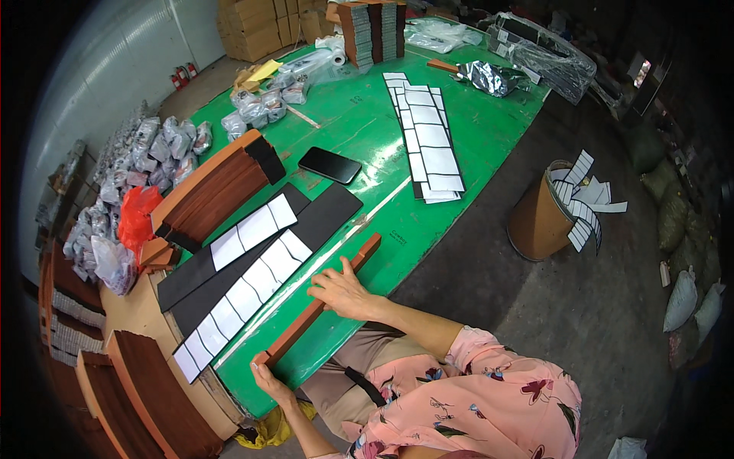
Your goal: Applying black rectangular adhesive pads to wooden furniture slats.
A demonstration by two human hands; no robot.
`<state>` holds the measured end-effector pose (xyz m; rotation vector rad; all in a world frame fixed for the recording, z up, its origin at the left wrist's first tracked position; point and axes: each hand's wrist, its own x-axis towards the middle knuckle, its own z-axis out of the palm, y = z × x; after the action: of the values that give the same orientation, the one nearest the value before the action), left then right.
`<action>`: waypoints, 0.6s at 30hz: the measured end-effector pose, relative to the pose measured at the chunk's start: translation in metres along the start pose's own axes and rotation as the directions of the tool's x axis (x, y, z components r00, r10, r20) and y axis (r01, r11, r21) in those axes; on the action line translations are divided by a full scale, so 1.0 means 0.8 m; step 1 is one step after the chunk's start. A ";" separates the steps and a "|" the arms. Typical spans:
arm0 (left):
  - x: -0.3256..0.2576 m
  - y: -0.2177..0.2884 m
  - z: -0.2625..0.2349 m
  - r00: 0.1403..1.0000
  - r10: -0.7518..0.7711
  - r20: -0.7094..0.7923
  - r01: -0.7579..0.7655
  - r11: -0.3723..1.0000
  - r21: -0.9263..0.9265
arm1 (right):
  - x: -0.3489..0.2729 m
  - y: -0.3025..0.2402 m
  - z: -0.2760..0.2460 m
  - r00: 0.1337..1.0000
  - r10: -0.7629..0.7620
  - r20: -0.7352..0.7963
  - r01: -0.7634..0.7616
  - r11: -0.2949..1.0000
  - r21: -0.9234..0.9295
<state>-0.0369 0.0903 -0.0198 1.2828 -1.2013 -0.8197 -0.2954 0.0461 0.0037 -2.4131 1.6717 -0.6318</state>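
A long, narrow reddish-brown strip that looks like wood lies slantwise near the front edge of the green table. My left hand holds its near end, with the lower fingers partly hidden. Across its middle, my right hand has its fingers bent over the strip. Just beyond the strip rest dark flat boards, with rows of white black-edged pieces on them. A black phone lies farther back. Behind the boards stands a stack of curved reddish-brown slats with black parts at its ends.
More white black-edged strips lie toward the table's far right. A brown bin with similar strips stands on the floor at right. Plastic-wrapped parcels and a red bag crowd the left. Curved slats stand at lower left.
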 end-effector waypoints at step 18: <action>0.001 -0.016 -0.005 0.999 0.052 -0.006 -0.052 0.998 0.041 | 0.001 -0.001 0.000 1.000 -0.010 -0.009 0.010 1.000 -0.016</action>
<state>-0.0305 0.0883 -0.0313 1.2819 -1.2462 -0.7556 -0.2945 0.0461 0.0045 -2.4349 1.6749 -0.6343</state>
